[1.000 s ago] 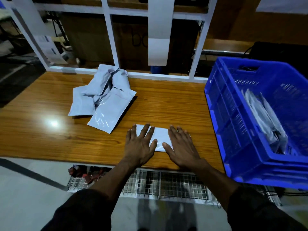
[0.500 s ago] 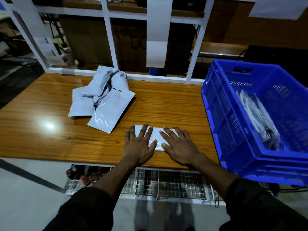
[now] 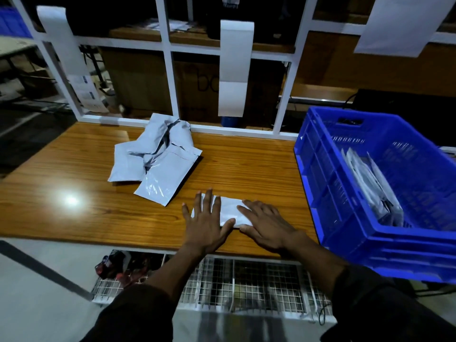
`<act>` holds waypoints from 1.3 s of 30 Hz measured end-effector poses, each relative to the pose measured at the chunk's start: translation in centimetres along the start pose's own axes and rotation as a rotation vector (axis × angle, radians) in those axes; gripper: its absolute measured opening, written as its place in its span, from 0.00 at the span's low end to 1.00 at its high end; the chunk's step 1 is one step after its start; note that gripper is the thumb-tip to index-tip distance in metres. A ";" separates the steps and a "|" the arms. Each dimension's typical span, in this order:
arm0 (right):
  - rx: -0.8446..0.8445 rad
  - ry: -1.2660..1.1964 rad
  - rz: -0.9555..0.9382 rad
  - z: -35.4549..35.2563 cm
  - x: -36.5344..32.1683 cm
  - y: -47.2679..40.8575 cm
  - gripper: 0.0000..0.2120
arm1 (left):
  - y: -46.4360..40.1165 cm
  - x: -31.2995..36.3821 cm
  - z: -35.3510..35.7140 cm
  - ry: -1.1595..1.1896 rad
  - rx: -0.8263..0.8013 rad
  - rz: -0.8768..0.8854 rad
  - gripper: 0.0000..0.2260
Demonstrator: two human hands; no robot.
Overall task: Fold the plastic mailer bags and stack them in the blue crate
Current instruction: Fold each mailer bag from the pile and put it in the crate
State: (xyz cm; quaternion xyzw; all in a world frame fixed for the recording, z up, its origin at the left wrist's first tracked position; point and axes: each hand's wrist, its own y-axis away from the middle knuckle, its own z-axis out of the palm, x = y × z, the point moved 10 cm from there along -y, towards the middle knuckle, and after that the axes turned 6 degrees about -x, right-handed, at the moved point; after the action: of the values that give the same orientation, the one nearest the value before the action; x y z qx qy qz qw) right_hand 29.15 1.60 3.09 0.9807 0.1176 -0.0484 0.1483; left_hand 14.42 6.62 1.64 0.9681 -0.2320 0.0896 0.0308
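Here, folded mailer bag (image 3: 229, 211) under flat fingers (image 3: 209, 201), both hands

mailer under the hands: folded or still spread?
Folded. The mailer bag is a small compact rectangle pressed flat by the left hand and right hand, far smaller than the loose mailers behind.

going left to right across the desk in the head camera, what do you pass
Pile of loose mailer bags → left hand → folded bag under both hands → right hand → blue crate with folded bags inside.
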 end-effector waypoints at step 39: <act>0.830 0.038 -0.037 -26.0 6.1 10.5 0.13 | -3.0 11.8 1.0 0.231 -0.004 0.100 0.31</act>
State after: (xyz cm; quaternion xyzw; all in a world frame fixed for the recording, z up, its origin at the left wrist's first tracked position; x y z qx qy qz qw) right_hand 39.19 1.03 29.98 0.9557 0.1082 -0.0762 -0.2628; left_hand 26.34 3.98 2.79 0.9385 -0.2749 0.2016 0.0549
